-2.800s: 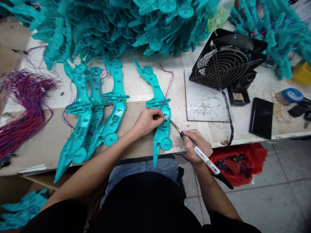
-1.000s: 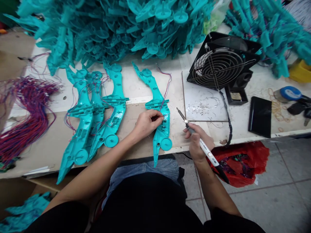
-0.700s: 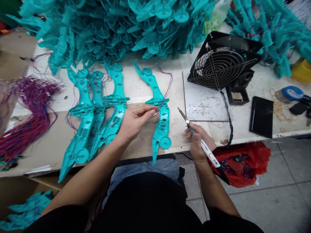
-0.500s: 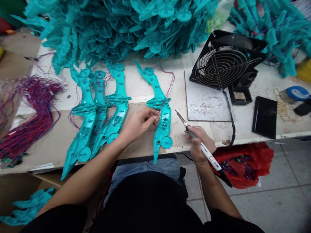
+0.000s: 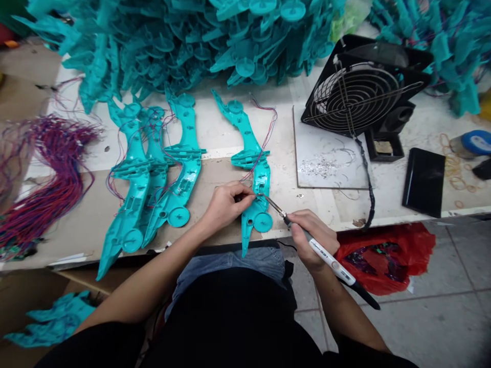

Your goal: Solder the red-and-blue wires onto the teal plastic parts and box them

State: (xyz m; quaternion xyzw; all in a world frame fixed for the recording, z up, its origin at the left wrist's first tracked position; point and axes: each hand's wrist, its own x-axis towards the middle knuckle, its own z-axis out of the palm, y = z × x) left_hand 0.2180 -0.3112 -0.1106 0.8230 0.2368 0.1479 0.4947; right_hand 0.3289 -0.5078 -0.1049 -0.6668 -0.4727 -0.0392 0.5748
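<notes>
So the left hand (image 5: 226, 207) is reaching in over a single teal plastic piece (image 5: 245, 130), which is lying lengthwise on the worktop (image 5: 284, 138) right in front of the person. Its thumb and forefinger are pressing together over the lower half of the piece, pinching one of the thin red and blue wires (image 5: 275, 116) that are looping down from its top end.

The right hand (image 5: 312, 237) is gripping a soldering iron (image 5: 332, 263) kinda like a pen, fingers wrapping around the handle. The tip is pointing in right beside the left fingertips, and I can't tell if it's actually touching anything.

Over to the left, three more teal pieces (image 5: 132, 189) are lying close together, overlapping a bit, and a fat wire bundle (image 5: 57, 174) is sprawling past them. A huge teal pile (image 5: 161, 46) is filling the back. To the right, a black fan (image 5: 353, 105) is leaning at the far edge of a white board (image 5: 333, 176) that's collecting shiny bits. Below the worktop edge, a red bag (image 5: 383, 255) is sitting open.
</notes>
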